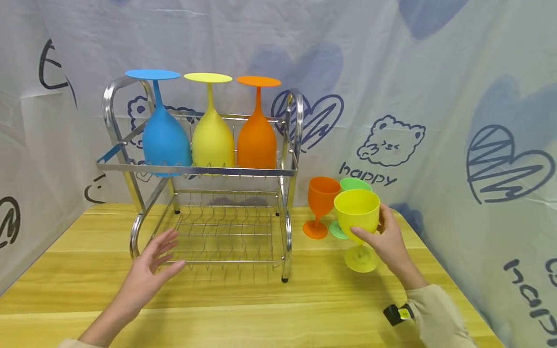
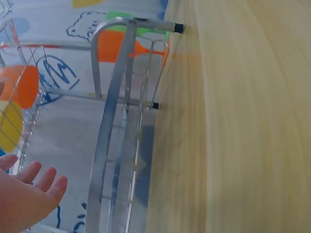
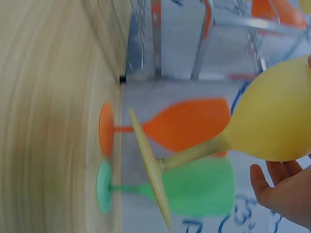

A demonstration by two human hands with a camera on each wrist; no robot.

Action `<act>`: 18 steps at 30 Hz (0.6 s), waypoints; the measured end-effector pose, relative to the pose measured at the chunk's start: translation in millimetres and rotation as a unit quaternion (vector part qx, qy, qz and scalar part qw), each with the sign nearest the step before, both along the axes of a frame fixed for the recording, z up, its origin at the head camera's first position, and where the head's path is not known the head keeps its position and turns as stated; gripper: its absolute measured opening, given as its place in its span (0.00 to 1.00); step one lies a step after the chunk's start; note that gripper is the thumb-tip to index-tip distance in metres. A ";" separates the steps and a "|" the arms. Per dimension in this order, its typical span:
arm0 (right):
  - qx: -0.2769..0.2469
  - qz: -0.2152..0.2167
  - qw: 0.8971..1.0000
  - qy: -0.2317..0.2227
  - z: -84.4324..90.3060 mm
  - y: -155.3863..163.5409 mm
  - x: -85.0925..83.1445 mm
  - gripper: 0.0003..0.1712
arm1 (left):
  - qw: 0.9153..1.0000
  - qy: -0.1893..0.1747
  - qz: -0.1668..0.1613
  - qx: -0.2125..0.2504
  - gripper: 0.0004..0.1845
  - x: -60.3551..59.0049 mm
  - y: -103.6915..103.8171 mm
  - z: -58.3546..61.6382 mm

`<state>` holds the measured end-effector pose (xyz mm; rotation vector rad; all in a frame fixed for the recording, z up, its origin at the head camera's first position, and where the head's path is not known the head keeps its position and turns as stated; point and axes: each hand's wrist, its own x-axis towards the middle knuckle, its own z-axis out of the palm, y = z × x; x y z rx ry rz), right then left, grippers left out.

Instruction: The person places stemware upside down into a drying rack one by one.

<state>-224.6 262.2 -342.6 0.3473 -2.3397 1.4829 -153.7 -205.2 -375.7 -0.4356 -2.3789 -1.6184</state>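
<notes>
My right hand (image 1: pixel 388 237) grips a yellow goblet (image 1: pixel 358 212) round its bowl, thumb in front and fingers behind. The goblet is upright with a slight tilt, and the right wrist view shows its foot (image 3: pixel 149 167) off the table. Just behind it stand an orange goblet (image 1: pixel 324 193) and a green goblet (image 3: pixel 199 187), the green one partly hidden in the head view. My left hand (image 1: pixel 145 273), fingers spread and holding nothing, hovers by the front left of a two-tier metal rack (image 1: pixel 196 170). Upside down on its top tier are a blue goblet (image 1: pixel 167 137), another yellow goblet (image 1: pixel 213 140) and another orange goblet (image 1: pixel 256 140).
The rack's lower tier (image 1: pixel 226 234) is a wire shelf close above the wooden table (image 1: pixel 243 309). A printed white cloth (image 1: pixel 370 63) hangs behind the table and along both sides. A black device (image 1: pixel 397 314) sits at my right wrist.
</notes>
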 end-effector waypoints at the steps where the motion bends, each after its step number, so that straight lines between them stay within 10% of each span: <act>1: 0.005 0.010 1.000 0.004 0.5 -4.5 1.0 0.42 | 1.000 -0.001 -0.005 0.000 0.38 0.2 2.5 1.3; 18: 0.094 0.090 0.991 0.013 8.9 -75.4 26.9 0.49 | 0.998 0.000 -0.055 -0.027 0.41 -4.0 39.1 12.4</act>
